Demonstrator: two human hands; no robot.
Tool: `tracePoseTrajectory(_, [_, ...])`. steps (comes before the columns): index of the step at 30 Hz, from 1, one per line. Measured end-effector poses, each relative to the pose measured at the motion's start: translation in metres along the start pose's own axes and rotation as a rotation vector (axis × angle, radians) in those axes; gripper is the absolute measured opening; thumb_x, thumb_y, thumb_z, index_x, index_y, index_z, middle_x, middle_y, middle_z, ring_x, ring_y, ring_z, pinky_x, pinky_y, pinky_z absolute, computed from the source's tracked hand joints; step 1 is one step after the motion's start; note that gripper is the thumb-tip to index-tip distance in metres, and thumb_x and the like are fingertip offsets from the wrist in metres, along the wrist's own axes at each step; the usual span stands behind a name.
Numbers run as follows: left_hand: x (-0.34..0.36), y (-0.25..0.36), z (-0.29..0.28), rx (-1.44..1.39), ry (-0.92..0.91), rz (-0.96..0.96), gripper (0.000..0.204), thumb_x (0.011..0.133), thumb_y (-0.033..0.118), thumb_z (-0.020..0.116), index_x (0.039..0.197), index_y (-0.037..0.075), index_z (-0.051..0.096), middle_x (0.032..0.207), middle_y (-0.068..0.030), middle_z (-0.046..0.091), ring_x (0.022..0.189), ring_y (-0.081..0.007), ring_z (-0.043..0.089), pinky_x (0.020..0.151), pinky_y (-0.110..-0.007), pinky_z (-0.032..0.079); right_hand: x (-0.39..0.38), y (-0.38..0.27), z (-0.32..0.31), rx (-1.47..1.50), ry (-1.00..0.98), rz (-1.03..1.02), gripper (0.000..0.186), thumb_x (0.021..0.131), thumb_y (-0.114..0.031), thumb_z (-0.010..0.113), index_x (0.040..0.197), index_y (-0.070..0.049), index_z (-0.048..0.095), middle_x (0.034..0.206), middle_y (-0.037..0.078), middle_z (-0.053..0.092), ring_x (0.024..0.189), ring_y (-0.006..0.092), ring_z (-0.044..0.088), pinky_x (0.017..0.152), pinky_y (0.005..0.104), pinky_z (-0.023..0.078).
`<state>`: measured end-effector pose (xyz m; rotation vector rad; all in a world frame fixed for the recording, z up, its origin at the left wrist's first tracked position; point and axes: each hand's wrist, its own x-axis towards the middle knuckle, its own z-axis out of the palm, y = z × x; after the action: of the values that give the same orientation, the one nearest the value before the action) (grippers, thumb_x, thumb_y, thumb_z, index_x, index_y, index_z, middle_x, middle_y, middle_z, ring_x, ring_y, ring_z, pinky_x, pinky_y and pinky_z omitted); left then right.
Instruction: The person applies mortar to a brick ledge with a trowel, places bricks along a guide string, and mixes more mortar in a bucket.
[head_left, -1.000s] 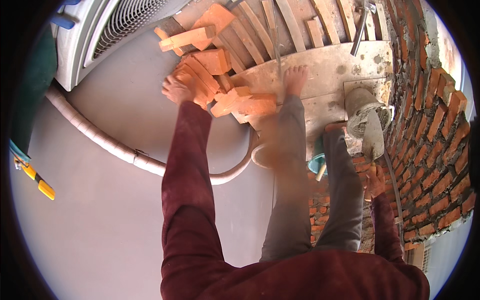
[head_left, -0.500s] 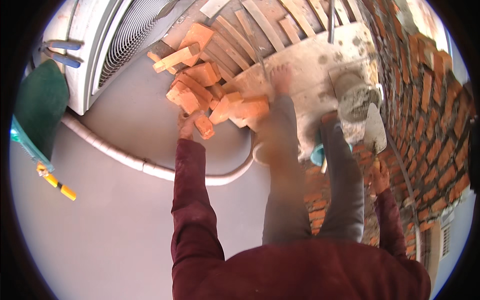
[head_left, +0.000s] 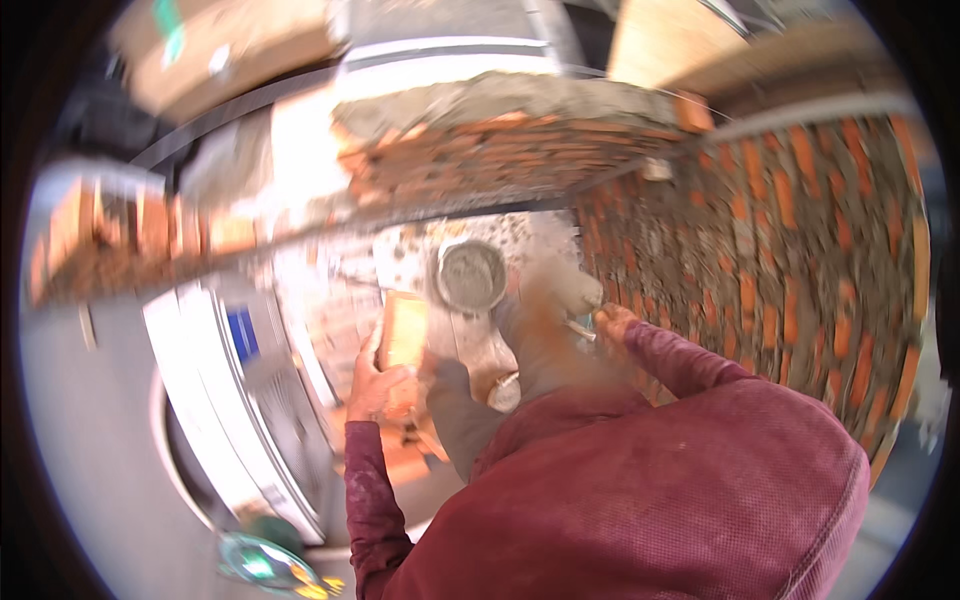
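My left hand (head_left: 374,385) is closed on an orange brick (head_left: 405,330) held upright in front of me, left of my legs. At the lower right of centre, my right hand (head_left: 613,322) grips a trowel (head_left: 580,291) whose blade is pale with mortar and partly blurred. Between and beyond my hands, a grey bucket of mortar (head_left: 470,270) stands on speckled boards (head_left: 405,245). Loose orange bricks (head_left: 415,455) show partly behind my left arm and leg.
A mortared brick wall (head_left: 770,250) rises on my right; a lower brick wall (head_left: 520,140) crosses ahead. A white appliance with a grille (head_left: 200,370) stands at left, below stacked bricks (head_left: 150,225). A cardboard box (head_left: 225,55) lies far ahead. Much is blurred.
The view has swung up and round toward the far wall. My left hand, earlier at the brick pile, has lifted a brick. My right hand still holds the trowel, now higher in the picture.
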<state>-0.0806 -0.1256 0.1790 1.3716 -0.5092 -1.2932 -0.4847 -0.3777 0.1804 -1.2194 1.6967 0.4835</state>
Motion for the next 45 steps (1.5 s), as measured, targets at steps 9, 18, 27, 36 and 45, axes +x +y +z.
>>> tracePoseTrajectory(9, [0.245, 0.16, 0.275, 1.191, -0.285, 0.737, 0.09, 0.051, 0.037, 0.079, 0.135, 0.018, 0.052, 0.133, -0.0182, 0.045, 0.119, -0.0349, 0.044, 0.101, -0.046, 0.034, 0.001, 0.126, -0.028, 0.473, 0.201, 0.072, 0.034, 0.082, -0.019, 0.066, 0.11, -0.005, 0.054, 0.067, 0.012, 0.059, 0.045, 0.0195, 0.053, 0.041, 0.0353, 0.041])
tracePoseTrajectory(18, [0.373, 0.181, 0.447, 1.333, -0.23, 0.97, 0.085, 0.052, 0.038, 0.078, 0.132, 0.02, 0.057, 0.131, -0.0166, 0.049, 0.119, -0.0336, 0.045, 0.101, -0.045, 0.034, -0.026, 0.168, -0.089, 0.658, 0.296, 0.118, 0.029, 0.086, -0.027, 0.06, 0.101, -0.003, 0.054, 0.067, 0.007, 0.055, 0.046, 0.0182, 0.051, 0.041, 0.0332, 0.039])
tracePoseTrajectory(27, [0.429, 0.174, 0.495, 1.437, -0.286, 0.861, 0.085, 0.048, 0.033, 0.081, 0.13, 0.02, 0.059, 0.13, -0.0161, 0.049, 0.114, -0.0314, 0.048, 0.096, -0.042, 0.037, -0.112, 0.072, -0.219, 0.782, 0.4, -0.351, 0.021, 0.096, -0.023, 0.053, 0.098, -0.002, 0.052, 0.065, 0.0, 0.049, 0.047, 0.0085, 0.045, 0.045, 0.0259, 0.037])
tracePoseTrajectory(36, [0.442, 0.18, 0.518, 1.459, -0.343, 0.839, 0.086, 0.049, 0.035, 0.081, 0.131, 0.018, 0.059, 0.13, -0.017, 0.051, 0.116, -0.0317, 0.048, 0.096, -0.042, 0.037, -0.128, -0.022, -0.32, 0.925, 1.182, -1.085, 0.041, 0.095, -0.036, 0.051, 0.113, -0.001, 0.043, 0.093, 0.012, 0.055, 0.084, 0.017, 0.053, 0.077, 0.0323, 0.043])
tracePoseTrajectory(45, [0.44, 0.181, 0.522, 1.507, -0.354, 0.748, 0.088, 0.052, 0.037, 0.08, 0.134, 0.02, 0.055, 0.138, -0.0143, 0.045, 0.121, -0.0309, 0.045, 0.1, -0.041, 0.034, -0.083, -0.114, -0.412, 0.831, 0.827, -1.255, 0.026, 0.092, -0.01, 0.059, 0.115, 0.001, 0.049, 0.113, 0.014, 0.06, 0.095, 0.0174, 0.063, 0.078, 0.0279, 0.053])
